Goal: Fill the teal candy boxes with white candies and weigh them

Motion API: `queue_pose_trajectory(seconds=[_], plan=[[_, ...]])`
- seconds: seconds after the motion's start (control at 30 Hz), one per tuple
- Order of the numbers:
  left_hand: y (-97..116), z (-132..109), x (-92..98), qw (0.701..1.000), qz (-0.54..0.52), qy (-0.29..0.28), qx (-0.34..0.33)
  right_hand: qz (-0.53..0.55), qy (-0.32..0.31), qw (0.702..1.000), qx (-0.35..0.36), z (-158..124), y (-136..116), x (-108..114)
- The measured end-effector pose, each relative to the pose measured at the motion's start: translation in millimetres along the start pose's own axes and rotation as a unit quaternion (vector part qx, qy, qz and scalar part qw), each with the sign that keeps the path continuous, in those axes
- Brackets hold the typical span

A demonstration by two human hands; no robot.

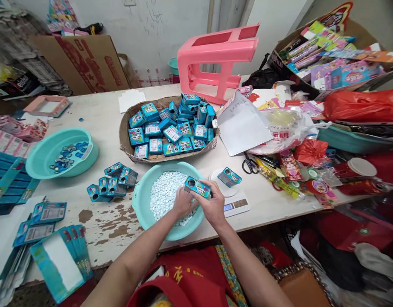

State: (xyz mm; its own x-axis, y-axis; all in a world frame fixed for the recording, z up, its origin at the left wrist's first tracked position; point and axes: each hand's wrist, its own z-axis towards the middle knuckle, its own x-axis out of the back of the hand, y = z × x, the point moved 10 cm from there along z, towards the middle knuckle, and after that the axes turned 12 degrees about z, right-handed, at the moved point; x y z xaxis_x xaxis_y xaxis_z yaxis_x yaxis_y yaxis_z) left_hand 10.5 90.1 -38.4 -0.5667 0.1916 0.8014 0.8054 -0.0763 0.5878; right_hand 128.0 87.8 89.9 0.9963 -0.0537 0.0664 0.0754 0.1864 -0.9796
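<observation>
My right hand (213, 204) grips a small blue candy box (197, 187) over the bowl's right side, thumb along its near edge. A round dark hole shows on the box's end. Below and left of it, my left hand (182, 204) is down at the small white candies (162, 194) in a turquoise bowl (140, 209). Its fingers are blurred and partly hidden, so their grip is unclear. Another blue box (229, 176) lies tilted on the white kitchen scale (237, 207), just right of my right hand.
Behind the bowl stands a cardboard tray (126, 147) full of blue boxes. Several boxes (114, 185) lie left of the bowl. A turquoise basin (33, 164) holds small shiny caps. A pink stool (215, 51), scissors (249, 164) and clutter lie farther back and right.
</observation>
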Motion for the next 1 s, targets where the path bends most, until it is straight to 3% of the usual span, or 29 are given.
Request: queue_pose_trajectory(seconds=[0.1,0.2,0.27,0.33,0.43,0.5,0.57,0.6,0.67,0.8,0.87,1.0], plan=[[17.0,-28.9,-25.9,0.982,0.126,-0.095,-0.108,-0.015,0.018,1.0,-0.003,-3.1,35.5,-10.2],[4.3,-62.5,-25.9,0.949,0.203,-0.175,-0.167,-0.032,0.005,0.999,0.004,-6.3,50.8,-19.3],[-14.9,-76.4,-19.1,0.941,0.217,-0.21,-0.151,-0.028,0.012,1.0,0.003,-6.8,48.3,-18.2],[-38.9,-78.5,-7.6,0.958,0.178,-0.213,-0.072,-0.02,0.021,1.0,0.001,-6.3,40.4,-16.3],[-65.9,-70.4,14.8,0.981,0.089,-0.163,0.049,-0.022,-0.02,1.0,0.005,-6.4,31.3,-28.2],[-70.0,-62.3,34.4,0.989,0.032,-0.116,0.085,-0.033,-0.054,0.998,-0.001,-9.0,33.8,-39.2],[-71.6,-56.2,57.8,0.983,-0.103,-0.058,0.14,-0.05,-0.072,0.996,-0.004,-13.5,39.1,-46.5],[-71.8,-54.6,69.6,0.964,-0.201,-0.02,0.172,-0.06,-0.078,0.995,-0.004,-16.2,41.3,-49.5],[-65.7,-51.4,89.9,0.896,-0.389,0.059,0.205,-0.082,-0.095,0.992,-0.006,-21.9,43.9,-56.2],[-40.6,-40.2,120.8,0.786,-0.57,0.188,0.146,-0.125,-0.145,0.981,-0.016,-30.9,38.4,-75.5],[-36.3,-38.8,126.9,0.757,-0.595,0.237,0.131,-0.133,-0.161,0.978,-0.02,-32.4,31.1,-83.0],[-36.2,-41.8,128.7,0.733,-0.605,0.28,0.134,-0.139,-0.161,0.977,-0.016,-30.8,16.4,-86.9]])
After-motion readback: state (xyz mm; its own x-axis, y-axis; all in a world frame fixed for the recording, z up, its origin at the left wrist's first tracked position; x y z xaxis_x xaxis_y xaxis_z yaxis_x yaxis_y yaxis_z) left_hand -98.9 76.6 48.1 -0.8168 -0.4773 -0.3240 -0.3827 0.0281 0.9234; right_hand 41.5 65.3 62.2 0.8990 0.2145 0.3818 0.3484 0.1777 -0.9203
